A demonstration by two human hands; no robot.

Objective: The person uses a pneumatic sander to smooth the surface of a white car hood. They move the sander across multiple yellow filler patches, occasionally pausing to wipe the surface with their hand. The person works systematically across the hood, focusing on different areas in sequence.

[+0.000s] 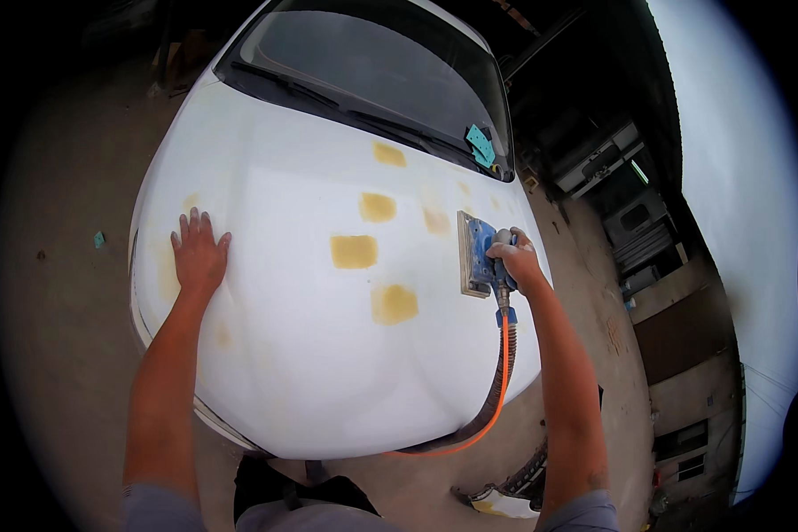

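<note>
The blue sander (480, 255) sat on the white hood (301, 355), right of the hood's centre, its long axis running front to rear. The right hand (520, 259), nearer, gripped its body; the left hand (200, 257) lay spread, palm down, left of the hood's centre.

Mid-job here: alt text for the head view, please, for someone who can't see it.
A person's right hand grips a blue sander at the right side of a white car hood, while the left hand rests, fingers spread, on the left. Yellowish patches mark the hood between them, and an orange hose runs from the sander toward the front edge.
</note>
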